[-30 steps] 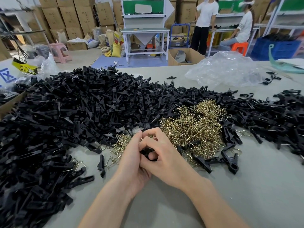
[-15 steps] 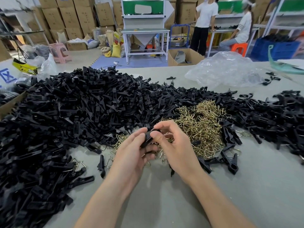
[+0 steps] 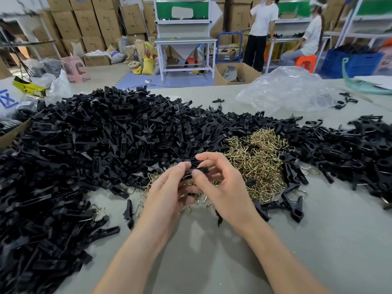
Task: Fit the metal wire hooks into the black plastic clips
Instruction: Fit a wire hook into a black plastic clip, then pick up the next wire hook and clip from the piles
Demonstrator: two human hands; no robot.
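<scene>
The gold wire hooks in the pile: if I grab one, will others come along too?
Probably: the gold wire hooks lie tangled in a heap, so several may lift together. Thin wire suggests they are light. Angular bends likely stop them rolling.

One wide-angle view, worn on the person's head, faces forward and down across the table (image 3: pixel 318 240). The left hand (image 3: pixel 169 194) and right hand (image 3: pixel 227 192) sit near, at centre; the room (image 3: pixel 95 68) beyond fills the top.
</scene>
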